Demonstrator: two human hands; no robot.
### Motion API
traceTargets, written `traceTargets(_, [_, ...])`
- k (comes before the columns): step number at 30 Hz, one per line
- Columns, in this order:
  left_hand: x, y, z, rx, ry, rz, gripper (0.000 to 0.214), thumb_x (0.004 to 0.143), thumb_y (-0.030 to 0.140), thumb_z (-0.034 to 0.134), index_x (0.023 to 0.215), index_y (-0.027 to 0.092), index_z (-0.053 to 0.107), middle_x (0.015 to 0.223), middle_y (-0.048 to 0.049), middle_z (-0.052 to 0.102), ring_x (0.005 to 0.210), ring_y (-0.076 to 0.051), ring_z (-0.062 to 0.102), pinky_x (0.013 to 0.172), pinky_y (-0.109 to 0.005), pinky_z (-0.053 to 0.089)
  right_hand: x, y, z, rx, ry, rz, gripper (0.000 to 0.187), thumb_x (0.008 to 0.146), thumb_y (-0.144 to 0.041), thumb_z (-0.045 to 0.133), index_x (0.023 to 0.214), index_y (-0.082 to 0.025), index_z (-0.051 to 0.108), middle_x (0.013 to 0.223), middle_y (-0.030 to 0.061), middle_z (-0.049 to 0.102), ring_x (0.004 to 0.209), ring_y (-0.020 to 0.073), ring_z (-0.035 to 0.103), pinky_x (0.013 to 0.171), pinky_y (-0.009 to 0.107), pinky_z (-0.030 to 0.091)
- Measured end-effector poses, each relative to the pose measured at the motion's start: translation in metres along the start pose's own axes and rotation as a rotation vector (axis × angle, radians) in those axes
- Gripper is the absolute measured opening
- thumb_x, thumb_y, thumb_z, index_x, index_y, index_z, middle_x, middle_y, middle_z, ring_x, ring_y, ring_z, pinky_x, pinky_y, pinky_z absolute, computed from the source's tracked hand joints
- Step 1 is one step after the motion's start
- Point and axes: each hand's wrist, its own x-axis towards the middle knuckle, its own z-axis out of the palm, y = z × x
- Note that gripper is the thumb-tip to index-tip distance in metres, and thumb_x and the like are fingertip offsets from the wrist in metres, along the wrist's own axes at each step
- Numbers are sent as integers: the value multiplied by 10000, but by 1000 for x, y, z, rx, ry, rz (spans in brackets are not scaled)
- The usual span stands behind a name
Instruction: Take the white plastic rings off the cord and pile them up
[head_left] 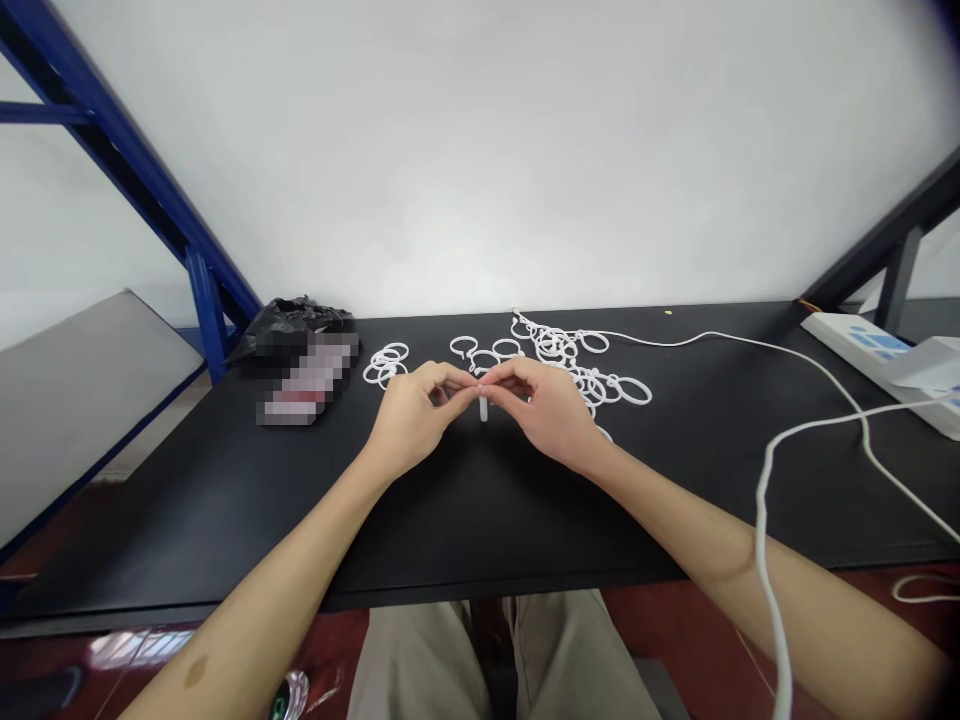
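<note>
Close together above the black table (465, 540), my left hand (409, 415) and my right hand (551, 408) meet at their fingertips. Both are closed in a pinch on the top of a white plastic ring (484, 408), seen nearly edge-on, so it looks like a short upright strip. The fingers hide its upper part. Just beyond my hands lie a few loose white rings (464, 347). A small heap of rings (386, 365) is left of my left hand, and a larger tangled pile (559, 345) spreads behind and right of my right hand.
At the left back sit a crumpled black plastic bag (289, 318) and a blurred-out packet (311, 380). A white cable (765, 500) loops over my right forearm. A white box (877, 350) with papers stands at the right. Blue frame bars (142, 170) slope down on the left.
</note>
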Motion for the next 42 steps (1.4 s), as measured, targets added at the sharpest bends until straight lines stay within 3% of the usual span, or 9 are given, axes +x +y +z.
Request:
traceTargets(6, [0, 1, 3, -57, 19, 1, 154, 853, 360, 646, 888, 221, 701, 789, 7, 701, 663, -123, 600, 626, -241, 468, -1, 2, 3, 47, 40, -31, 60, 870, -269, 652, 880, -216, 679, 860, 2, 720, 747, 136, 671, 709, 277, 544])
traceTargets(15, [3, 0, 2, -119, -82, -44, 183, 858, 374, 627, 974, 233, 647, 866, 4, 705, 755, -136, 633, 675, -250, 477, 0, 1, 7, 91, 65, -49, 57, 877, -245, 631, 904, -232, 681, 913, 4, 729, 818, 148, 693, 782, 303, 565])
traceTargets(19, [5, -4, -2, 3, 46, -42, 147, 858, 343, 617, 941, 227, 653, 857, -1, 703, 728, -145, 618, 674, -268, 470, 1, 4, 5, 30, 81, -76, 72, 889, -228, 603, 917, -227, 670, 904, 3, 728, 809, 144, 684, 763, 290, 553])
traceTargets(23, [9, -15, -10, 349, 247, 26, 142, 879, 260, 560, 972, 218, 658, 915, -32, 703, 836, -207, 584, 766, -334, 460, 3, 10, 0, -91, 110, -93, 76, 893, -218, 582, 921, -220, 652, 872, 8, 705, 779, 144, 654, 725, 286, 530])
traceTargets(27, [10, -31, -12, 671, 189, 0, 219, 891, 210, 504, 1014, 211, 685, 1042, -78, 702, 995, -303, 526, 829, -425, 427, 4, 15, -3, -281, 2, -91, 91, 907, -224, 558, 910, -213, 648, 892, 25, 683, 844, 173, 622, 788, 327, 508])
traceTargets(30, [10, -38, -9, 753, 101, -45, 247, 876, 211, 520, 1048, 216, 698, 1101, -92, 691, 1048, -339, 509, 823, -456, 418, 4, 19, -4, -466, -114, -98, 98, 903, -236, 568, 911, -200, 659, 951, 56, 675, 965, 225, 580, 871, 381, 489])
traceTargets(34, [9, -36, -5, 742, 108, -27, 247, 883, 239, 518, 1052, 219, 697, 1112, -98, 679, 1069, -341, 502, 838, -471, 418, 5, 26, -1, -657, -154, -141, 223, 926, -251, 529, 1076, -159, 666, 1144, 113, 645, 1108, 273, 540, 974, 433, 463])
traceTargets(38, [9, -32, -3, 673, 119, 35, 212, 882, 249, 528, 1017, 222, 689, 1070, -87, 679, 1065, -324, 504, 876, -467, 421, 9, 31, 4, -785, -228, -174, 375, 953, -207, 456, 1302, -130, 573, 1397, 139, 528, 1345, 301, 405, 1102, 471, 365])
traceTargets(42, [8, -30, 1, 516, 82, 151, 161, 879, 236, 548, 970, 204, 677, 1002, -55, 697, 988, -261, 526, 930, -424, 433, 9, 26, 4, -819, -288, -198, 361, 957, -164, 440, 1286, -121, 584, 1206, 139, 640, 1193, 280, 504, 1028, 436, 419])
